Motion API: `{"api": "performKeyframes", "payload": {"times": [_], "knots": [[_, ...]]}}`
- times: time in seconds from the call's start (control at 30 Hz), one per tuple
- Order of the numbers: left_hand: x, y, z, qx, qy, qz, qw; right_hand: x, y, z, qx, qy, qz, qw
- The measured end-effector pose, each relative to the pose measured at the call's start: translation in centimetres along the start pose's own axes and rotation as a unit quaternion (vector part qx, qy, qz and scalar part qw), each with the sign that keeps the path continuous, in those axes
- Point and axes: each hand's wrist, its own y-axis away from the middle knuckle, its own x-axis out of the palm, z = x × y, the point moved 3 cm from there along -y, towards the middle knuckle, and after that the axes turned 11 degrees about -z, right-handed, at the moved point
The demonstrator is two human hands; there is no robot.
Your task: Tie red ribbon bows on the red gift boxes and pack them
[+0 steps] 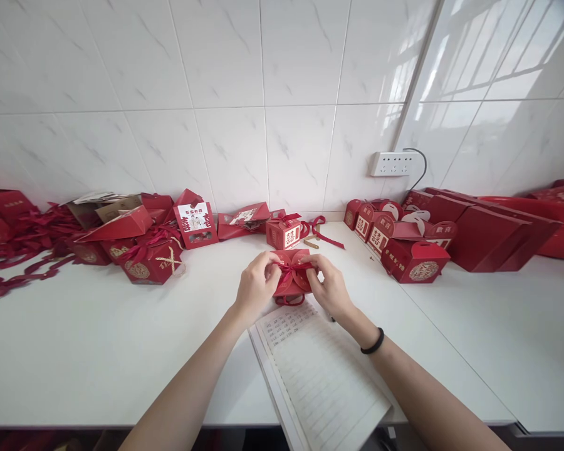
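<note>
The left hand (258, 280) partly hides the red box (293, 288); notebook handwriting (287, 327) is illegible.

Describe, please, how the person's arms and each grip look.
The left forearm and right forearm are bare, with no sleeve in view. The left grip and right grip show no glove. A black band circles the right wrist; the left wrist shows none.

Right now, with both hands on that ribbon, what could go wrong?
1. The ribbon, pinched by the left hand and right hand, might slip or pull uneven.
2. Pulling too hard could crease or shift the red box under it.
3. The notebook juts past the table's front edge; a bump might move it.
</note>
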Motion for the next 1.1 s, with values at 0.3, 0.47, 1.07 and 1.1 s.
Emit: {"api": "performKeyframes", "payload": {"times": [0.3, 0.47, 1.07, 1.1], "knots": [[0.0, 0.1, 0.2, -0.047, 0.026, 0.018, 0.998, -0.2, -0.4, -0.2, 0.105, -0.08, 0.023, 0.991], [-0.3, -0.2, 0.5, -0.021, 0.091, 0.055, 0.994, -0.3, -0.6, -0.6, 0.151, -0.144, 0.052, 0.977], [0.1, -0.7, 1.6, 0.04, 0.103, 0.049, 0.993, -0.9, -0.9, -1.1, 0.188, -0.25, 0.111, 0.943], [0.1, -0.7, 1.7, 0.039, 0.104, 0.048, 0.993, -0.9, -0.9, -1.1, 0.182, -0.242, 0.106, 0.947]]}}
